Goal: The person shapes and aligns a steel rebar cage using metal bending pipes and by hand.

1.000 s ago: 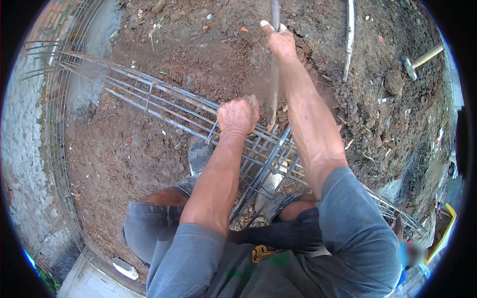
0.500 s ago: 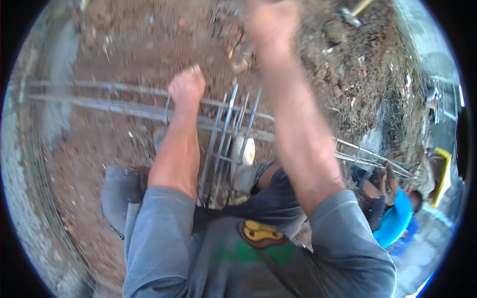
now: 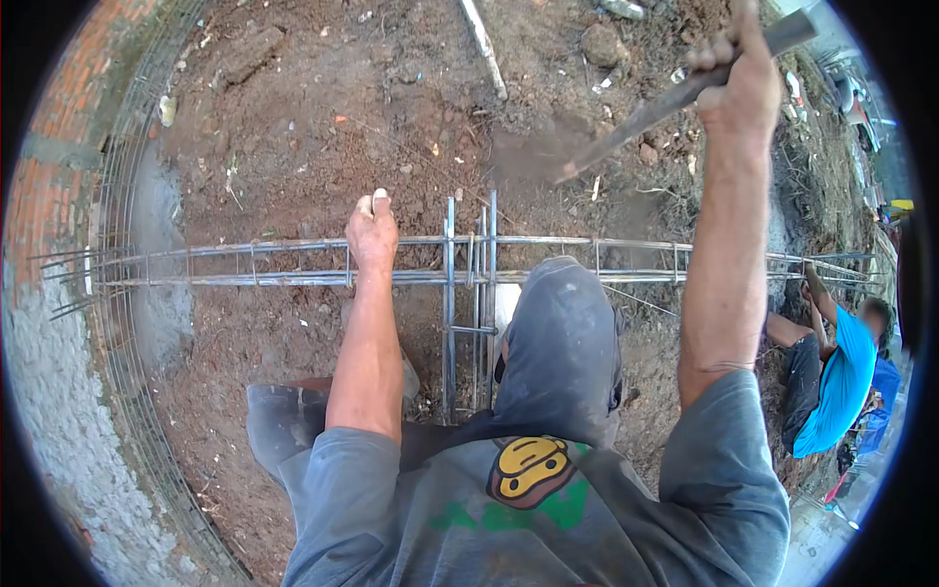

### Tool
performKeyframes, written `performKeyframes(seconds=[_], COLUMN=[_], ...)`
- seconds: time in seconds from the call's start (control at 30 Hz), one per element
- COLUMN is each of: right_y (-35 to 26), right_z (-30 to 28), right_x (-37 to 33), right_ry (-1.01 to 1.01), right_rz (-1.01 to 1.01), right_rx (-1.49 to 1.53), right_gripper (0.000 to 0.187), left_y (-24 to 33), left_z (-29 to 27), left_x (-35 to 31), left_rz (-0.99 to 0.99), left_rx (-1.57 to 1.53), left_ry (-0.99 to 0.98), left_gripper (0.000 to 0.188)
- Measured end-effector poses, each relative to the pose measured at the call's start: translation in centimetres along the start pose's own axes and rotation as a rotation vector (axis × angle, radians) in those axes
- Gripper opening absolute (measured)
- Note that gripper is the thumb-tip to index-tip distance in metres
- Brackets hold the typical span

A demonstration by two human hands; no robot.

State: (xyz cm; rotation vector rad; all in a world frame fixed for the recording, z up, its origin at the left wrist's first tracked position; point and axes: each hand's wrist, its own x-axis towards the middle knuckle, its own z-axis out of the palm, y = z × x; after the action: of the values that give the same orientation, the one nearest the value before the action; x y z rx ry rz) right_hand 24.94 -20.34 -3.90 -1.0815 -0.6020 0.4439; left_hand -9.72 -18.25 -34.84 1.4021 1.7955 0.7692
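Observation:
My left hand (image 3: 373, 233) is closed in a fist with the thumb on top, just over the long rebar cage (image 3: 293, 278). Whatever may be in it is hidden. At the upper right my raised right hand (image 3: 740, 83) grips a long stick-like bar (image 3: 665, 106). The bar slants from a thicker grey end at the upper right to a thinner, brownish, blurred end over the soil. Between my hands, a second, shorter rebar cage (image 3: 450, 323) meets the long one at right angles, by my bent knee (image 3: 562, 313).
A co-worker in a blue shirt (image 3: 839, 391) crouches at the cage's right end. More rebar (image 3: 127, 333) runs along a brick and rough plaster wall (image 3: 59, 391) at left. A pale stick (image 3: 482, 47) and a stone (image 3: 603, 45) lie on the soil.
My right hand has moved to the right, and the bar in it now shows. My left fist stays by the long cage. The whole view has shifted.

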Motion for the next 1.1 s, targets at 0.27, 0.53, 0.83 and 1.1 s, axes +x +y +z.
performKeyframes(seconds=[0.27,0.53,0.83,1.1], right_y=[16.1,22.4,24.3,26.9], right_z=[-4.0,-5.3,-7.9,-9.9], right_x=[-0.3,0.5,1.2,0.0], right_ry=[-0.013,0.062,0.157,0.329], right_rz=[0.396,0.606,0.747,0.823], right_rx=[-0.057,-0.041,-0.038,-0.059], right_gripper=[0.031,0.034,0.037,0.040], left_y=[0.4,0.0,-2.1,-2.1], left_z=[0.9,5.6,9.5,10.5], left_x=[2.6,5.8,5.3,5.3], left_rz=[-0.145,-0.229,-0.318,-0.002], left_rx=[-0.044,0.210,0.383,0.569], left_ry=[-0.215,-0.838,-1.034,-1.045], left_gripper=[0.045,0.064,0.056,0.050])
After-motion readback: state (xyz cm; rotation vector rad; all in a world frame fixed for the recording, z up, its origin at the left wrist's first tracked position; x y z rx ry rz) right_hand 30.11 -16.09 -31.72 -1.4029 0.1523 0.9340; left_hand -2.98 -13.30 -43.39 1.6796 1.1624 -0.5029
